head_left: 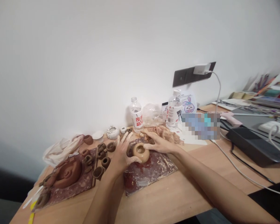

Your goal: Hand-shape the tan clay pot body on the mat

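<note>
A small round tan clay pot [140,151] with a hollow top sits on a stained reddish work mat [151,171]. My left hand [122,154] cups the pot's left side, thumb against it and fingers stretched out. Across from it, my right hand [157,142] rests against the right side, its fingers pointing left along the mat's far edge. Both hands are dusted with clay.
Several small brown clay cups and rings [102,155] and a spiral clay piece [67,172] lie on a second mat at the left. Two water bottles [136,115] [174,109], a white teapot [112,132], a cloth [165,133] and a black device with cables [254,144] surround the work area.
</note>
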Demonstrator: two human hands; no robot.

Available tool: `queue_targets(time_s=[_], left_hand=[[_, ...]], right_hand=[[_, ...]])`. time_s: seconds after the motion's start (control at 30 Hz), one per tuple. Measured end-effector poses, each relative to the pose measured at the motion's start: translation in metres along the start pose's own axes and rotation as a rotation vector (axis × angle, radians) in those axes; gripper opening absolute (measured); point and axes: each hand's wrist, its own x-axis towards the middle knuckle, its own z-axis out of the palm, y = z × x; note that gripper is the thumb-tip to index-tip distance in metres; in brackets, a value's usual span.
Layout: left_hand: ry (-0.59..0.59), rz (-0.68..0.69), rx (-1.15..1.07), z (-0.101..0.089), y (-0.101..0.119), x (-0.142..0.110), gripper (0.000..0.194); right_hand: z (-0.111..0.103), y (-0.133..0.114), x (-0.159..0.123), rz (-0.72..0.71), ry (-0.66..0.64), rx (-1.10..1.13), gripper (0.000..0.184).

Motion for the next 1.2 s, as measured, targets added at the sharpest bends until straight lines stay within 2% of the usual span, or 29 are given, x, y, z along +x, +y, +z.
queue_targets(time_s=[0.07, 0.17, 0.3, 0.47, 0.63, 0.77, 0.87, 1.03, 1.1, 1.2], left_hand=[[0.013, -0.011, 0.008, -0.001, 0.0, -0.001, 0.084], [0.035, -0.025, 0.018, -0.002, -0.001, -0.003, 0.077], [0.078, -0.02, 0.024, -0.001, -0.005, -0.004, 0.066], [0.103, -0.02, 0.016, -0.001, -0.007, -0.004, 0.057], [0.124, -0.033, 0.008, -0.001, -0.007, -0.003, 0.058], [0.131, -0.048, 0.009, -0.002, -0.01, -0.004, 0.063], [0.127, -0.059, 0.002, -0.002, -0.012, -0.004, 0.067], [0.127, -0.06, 0.005, -0.001, -0.012, -0.004, 0.054], [0.13, -0.06, -0.002, 0.0, -0.013, -0.004, 0.052], [0.128, -0.057, -0.003, 0.001, -0.014, -0.004, 0.057]], right_hand=[[-0.004, 0.002, 0.002, 0.006, 0.138, -0.053, 0.054], [-0.01, 0.008, 0.004, 0.034, 0.3, -0.277, 0.042], [-0.011, 0.016, 0.003, 0.134, 0.296, -0.57, 0.028], [-0.005, 0.016, 0.001, 0.155, 0.28, -0.642, 0.022], [-0.006, 0.011, 0.003, 0.062, 0.299, -0.474, 0.025], [-0.009, -0.007, -0.003, -0.08, 0.326, -0.329, 0.026], [-0.001, -0.023, -0.021, -0.207, 0.313, -0.391, 0.026], [0.017, -0.029, -0.056, -0.376, 0.198, -0.576, 0.038], [0.015, -0.024, -0.054, -0.317, 0.182, -0.65, 0.04], [0.001, -0.013, -0.029, -0.008, 0.18, -0.81, 0.039]])
